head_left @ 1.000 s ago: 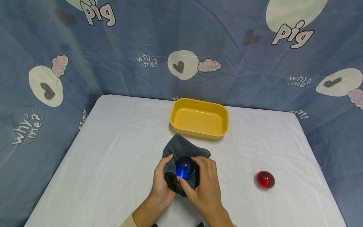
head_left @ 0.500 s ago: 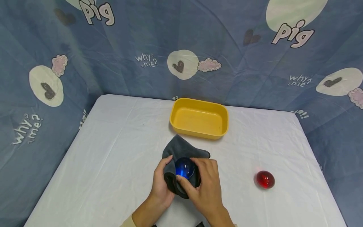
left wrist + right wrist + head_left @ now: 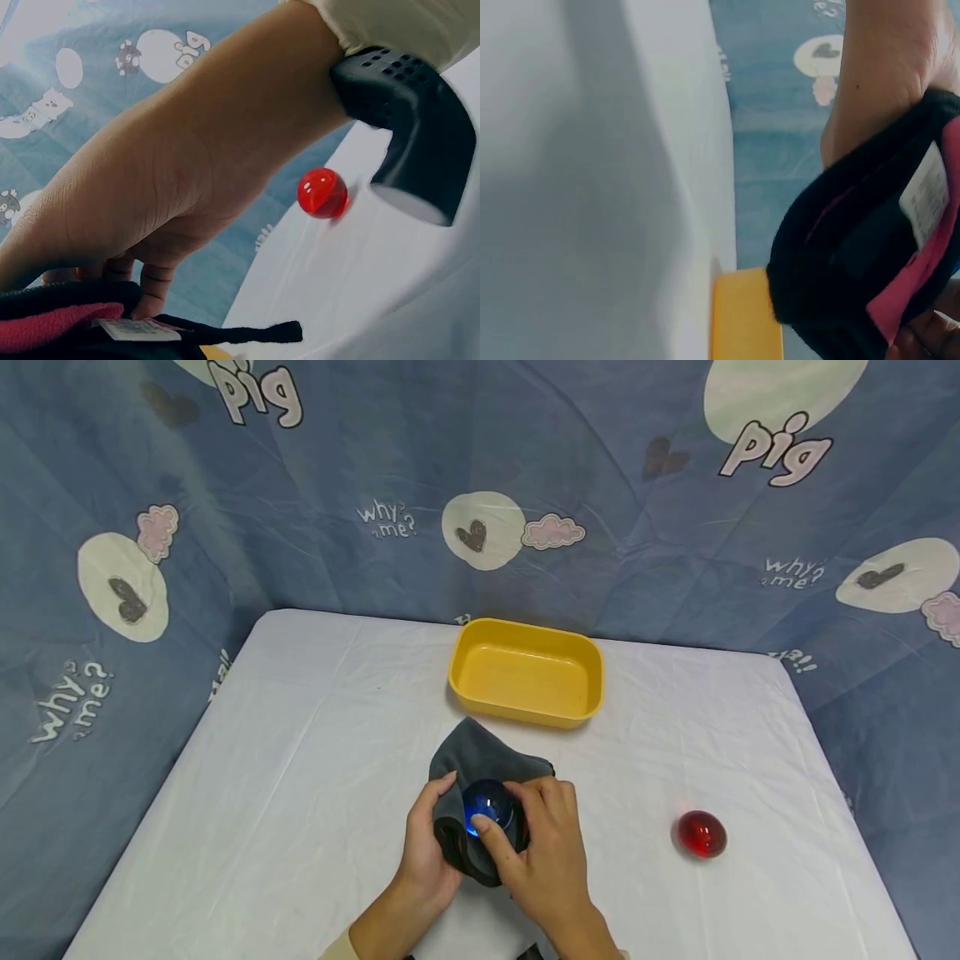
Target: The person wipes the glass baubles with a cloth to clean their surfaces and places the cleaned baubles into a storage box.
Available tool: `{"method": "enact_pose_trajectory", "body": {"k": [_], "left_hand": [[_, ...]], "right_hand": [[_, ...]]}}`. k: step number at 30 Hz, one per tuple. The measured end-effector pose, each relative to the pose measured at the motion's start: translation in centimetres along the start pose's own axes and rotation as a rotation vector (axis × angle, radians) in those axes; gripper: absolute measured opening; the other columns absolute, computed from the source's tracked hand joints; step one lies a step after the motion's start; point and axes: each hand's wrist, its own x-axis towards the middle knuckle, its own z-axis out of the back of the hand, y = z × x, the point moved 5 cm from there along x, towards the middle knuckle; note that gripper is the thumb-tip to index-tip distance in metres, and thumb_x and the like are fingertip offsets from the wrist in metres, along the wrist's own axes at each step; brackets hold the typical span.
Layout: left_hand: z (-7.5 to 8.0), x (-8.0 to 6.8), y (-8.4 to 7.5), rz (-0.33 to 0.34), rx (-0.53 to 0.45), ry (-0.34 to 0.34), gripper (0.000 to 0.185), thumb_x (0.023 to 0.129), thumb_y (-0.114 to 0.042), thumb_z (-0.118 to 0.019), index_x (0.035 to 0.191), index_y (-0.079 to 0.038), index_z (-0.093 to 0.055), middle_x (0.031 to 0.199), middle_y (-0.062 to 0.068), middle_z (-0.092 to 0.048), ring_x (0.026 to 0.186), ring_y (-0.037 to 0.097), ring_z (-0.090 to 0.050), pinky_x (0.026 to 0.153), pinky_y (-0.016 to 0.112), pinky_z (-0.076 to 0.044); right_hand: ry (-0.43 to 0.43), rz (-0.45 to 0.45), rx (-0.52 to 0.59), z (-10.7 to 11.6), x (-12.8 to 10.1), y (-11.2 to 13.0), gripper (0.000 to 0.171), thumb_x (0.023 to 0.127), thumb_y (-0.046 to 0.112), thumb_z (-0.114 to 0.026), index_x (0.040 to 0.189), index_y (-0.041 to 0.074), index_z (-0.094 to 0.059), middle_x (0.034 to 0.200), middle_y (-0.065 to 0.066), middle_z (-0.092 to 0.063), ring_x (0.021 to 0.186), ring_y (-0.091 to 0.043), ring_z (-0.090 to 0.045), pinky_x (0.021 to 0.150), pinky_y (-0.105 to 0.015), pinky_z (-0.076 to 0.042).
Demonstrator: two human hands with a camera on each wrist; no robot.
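Observation:
A dark grey cloth [image 3: 480, 747] is bunched around a clear blue ball [image 3: 487, 802] near the front middle of the table. My left hand [image 3: 427, 843] grips the cloth from the left, its thumb along the fold. From the right, my right hand [image 3: 543, 852] pinches the ball between thumb and fingers, the thumb lying over its lower front. Some fingers are hidden behind the cloth. In the right wrist view the cloth [image 3: 840, 247] shows a pink patch and a white label [image 3: 926, 195]. The ball's underside is hidden.
Behind the cloth stands a yellow tray [image 3: 525, 718] with nothing in it. A red ball [image 3: 702, 835] rests on the white-covered table [image 3: 262, 827], right of my hands. Blue printed fabric [image 3: 360, 568] hangs along the back and sides.
My right thumb has slid upward and onto the front of the blue ball. Cloth and ball have sunk very slightly toward me; the tray and red ball have stayed put.

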Motion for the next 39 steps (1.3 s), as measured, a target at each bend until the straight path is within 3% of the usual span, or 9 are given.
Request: {"method": "enact_pose_trajectory", "body": {"k": [12, 19, 32, 39], "left_hand": [[-0.33, 0.17, -0.44, -0.027, 0.003, 0.033, 0.046, 0.107, -0.039, -0.039, 0.145, -0.012, -0.036, 0.134, -0.002, -0.055, 0.122, 0.012, -0.056, 0.106, 0.028, -0.045], [-0.16, 0.08, -0.36, -0.025, 0.011, 0.031, 0.049, 0.107, -0.040, -0.039, 0.147, -0.014, -0.029, 0.136, -0.001, -0.051, 0.121, 0.012, -0.055, 0.106, 0.028, -0.044], [-0.02, -0.05, -0.21, -0.023, -0.017, 0.024, 0.043, 0.107, -0.038, -0.042, 0.140, -0.010, -0.040, 0.129, -0.001, -0.056, 0.117, 0.013, -0.058, 0.103, 0.028, -0.048], [0.00, -0.08, -0.08, -0.007, 0.002, 0.013, 0.050, 0.107, -0.040, -0.041, 0.145, -0.011, -0.029, 0.134, 0.003, -0.047, 0.119, 0.012, -0.053, 0.103, 0.026, -0.046]], "right_hand": [[-0.003, 0.032, 0.000, -0.14, -0.59, 0.46, 0.076, 0.088, 0.040, -0.085, 0.149, 0.007, -0.053, 0.125, -0.010, -0.058, 0.111, -0.026, -0.051, 0.094, -0.042, -0.047], [-0.015, 0.055, 0.024, -0.04, -0.54, 0.67, 0.066, 0.091, 0.042, -0.083, 0.141, 0.006, -0.058, 0.126, -0.011, -0.059, 0.113, -0.028, -0.053, 0.098, -0.039, -0.045], [-0.021, 0.063, -0.008, 0.09, -0.31, 0.64, 0.058, 0.095, 0.051, -0.075, 0.129, 0.005, -0.066, 0.116, -0.006, -0.063, 0.104, -0.025, -0.054, 0.090, -0.038, -0.046], [-0.054, 0.049, 0.000, 0.20, -0.37, 0.42, 0.055, 0.095, 0.053, -0.074, 0.120, 0.005, -0.072, 0.110, -0.004, -0.062, 0.102, -0.024, -0.053, 0.087, -0.038, -0.046]]}}
